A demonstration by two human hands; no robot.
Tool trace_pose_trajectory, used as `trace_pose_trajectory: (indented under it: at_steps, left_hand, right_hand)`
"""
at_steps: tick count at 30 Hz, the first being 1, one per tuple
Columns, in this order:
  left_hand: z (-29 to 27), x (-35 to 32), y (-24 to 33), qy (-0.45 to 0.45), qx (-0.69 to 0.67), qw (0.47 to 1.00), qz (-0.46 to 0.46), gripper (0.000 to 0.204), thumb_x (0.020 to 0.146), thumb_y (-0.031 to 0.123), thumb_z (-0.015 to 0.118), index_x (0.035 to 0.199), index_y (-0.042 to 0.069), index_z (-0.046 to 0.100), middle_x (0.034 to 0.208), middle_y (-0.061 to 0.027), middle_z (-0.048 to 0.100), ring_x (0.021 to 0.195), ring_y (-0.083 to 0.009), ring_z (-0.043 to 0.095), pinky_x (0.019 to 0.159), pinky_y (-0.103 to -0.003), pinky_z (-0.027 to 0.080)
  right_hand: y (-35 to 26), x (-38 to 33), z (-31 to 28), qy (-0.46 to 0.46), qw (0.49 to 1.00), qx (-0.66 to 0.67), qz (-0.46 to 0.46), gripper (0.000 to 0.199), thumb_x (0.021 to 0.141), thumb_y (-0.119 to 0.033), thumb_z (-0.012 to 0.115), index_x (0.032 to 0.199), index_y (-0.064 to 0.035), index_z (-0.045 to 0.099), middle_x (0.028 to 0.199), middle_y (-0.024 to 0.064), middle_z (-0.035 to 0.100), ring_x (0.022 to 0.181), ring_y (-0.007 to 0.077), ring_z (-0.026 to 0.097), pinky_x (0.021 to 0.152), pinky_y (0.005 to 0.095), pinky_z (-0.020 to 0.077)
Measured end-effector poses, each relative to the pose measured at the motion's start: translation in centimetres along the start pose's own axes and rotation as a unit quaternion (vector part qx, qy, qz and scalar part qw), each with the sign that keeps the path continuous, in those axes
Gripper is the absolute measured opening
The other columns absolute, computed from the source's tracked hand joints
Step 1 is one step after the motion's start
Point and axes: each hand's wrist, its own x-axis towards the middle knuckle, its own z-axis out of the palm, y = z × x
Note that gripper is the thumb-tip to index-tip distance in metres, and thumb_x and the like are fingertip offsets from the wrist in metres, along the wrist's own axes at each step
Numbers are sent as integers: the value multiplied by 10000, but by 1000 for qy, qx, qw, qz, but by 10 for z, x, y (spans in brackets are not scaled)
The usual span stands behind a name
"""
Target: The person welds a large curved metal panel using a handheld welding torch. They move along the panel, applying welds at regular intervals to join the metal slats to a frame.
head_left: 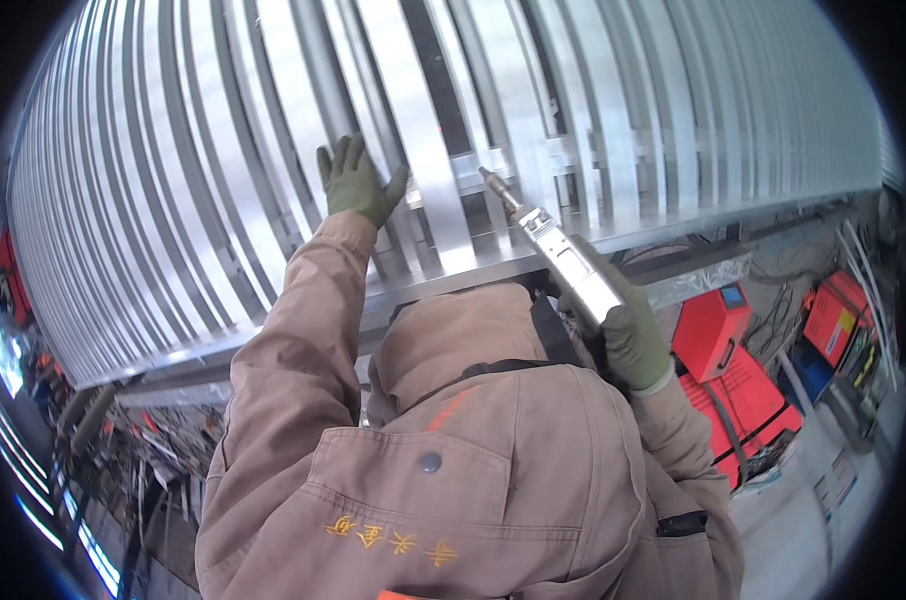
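While the green-gloved right hand (633, 335) grips a silver handheld welding torch (561, 255), nozzle touching the ribbed aluminium slat frame (223, 200), the green-gloved left hand (356, 182) lies flat, fingers spread, on a slat left of it; the sleeve hides the torch's cable.

1. Red machine cases (725, 352) lower right, black cables over them
2. Another red-orange unit (835, 318) further right, w/ blue box (811, 372) just beside
3. Dark clutter of metal parts (163, 450) lower left, too blurred to tell
4. Pale floor (813, 520) bottom right
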Motion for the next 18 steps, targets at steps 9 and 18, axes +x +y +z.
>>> trace_pose_trajectory:
  at_steps: [9,18]
  left_hand:
    - [-2,15,30,84,-129,987,-45,951,1031,713,649,1701,50,525,1861,-155,368,1749,-346,271,1435,-553,142]
    - [-47,18,94,-74,-84,985,-133,1302,875,955,650,1654,-84,546,1901,-293,167,1772,-455,138,1428,-519,194]
  right_hand:
    - [51,-25,19,73,986,-13,-150,1059,1057,-819,616,1733,-15,477,1388,298,759,1240,427,794,995,458,617]
    - [58,-29,23,78,987,-20,-138,1049,1055,-801,642,1745,-30,468,1475,305,726,1317,427,765,1047,455,607]
